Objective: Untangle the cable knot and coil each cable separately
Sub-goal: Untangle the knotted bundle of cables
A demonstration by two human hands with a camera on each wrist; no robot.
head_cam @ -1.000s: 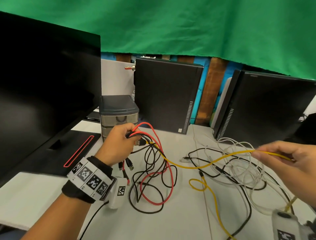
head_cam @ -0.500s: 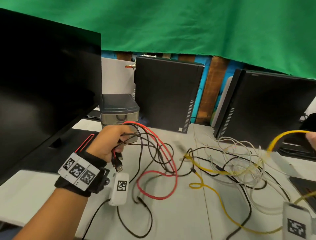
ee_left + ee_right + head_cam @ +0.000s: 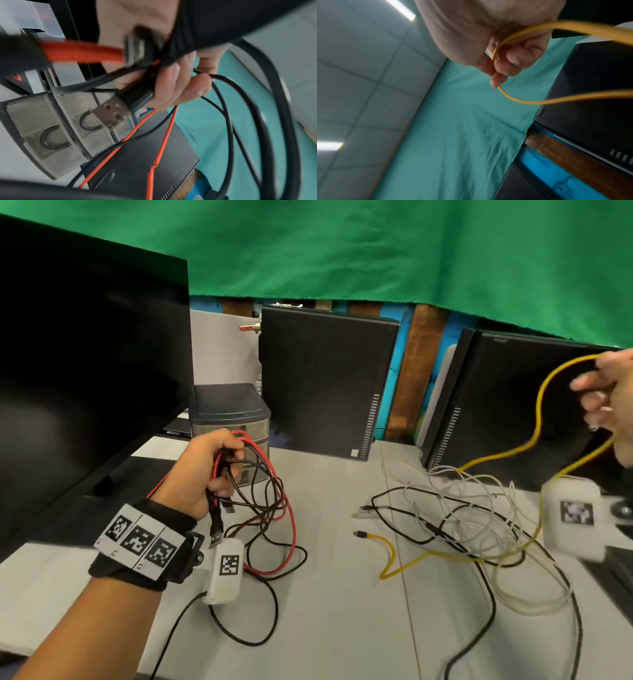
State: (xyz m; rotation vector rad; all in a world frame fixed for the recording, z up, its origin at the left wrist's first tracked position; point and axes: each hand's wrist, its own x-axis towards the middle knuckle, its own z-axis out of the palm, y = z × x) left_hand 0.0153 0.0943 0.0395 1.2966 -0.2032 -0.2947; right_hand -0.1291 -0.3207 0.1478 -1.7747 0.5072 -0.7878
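Green backdrop [image 3: 376, 251]; left hand [image 3: 202, 470] grips red cable [image 3: 291, 518], right hand [image 3: 609, 402] seemingly pinches yellow cable [image 3: 541, 402].

Red cable [image 3: 292, 522], black cable [image 3: 270, 494], yellow cable [image 3: 544, 392], white cable [image 3: 493, 529] (greyish); green backdrop [image 3: 376, 251].

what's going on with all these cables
A person is sorting a cable tangle on a table. The left hand grips a bunch of red and black cables, lifted off to one side. The right hand holds a loop of yellow cable, whose far end lies among white and black cables.
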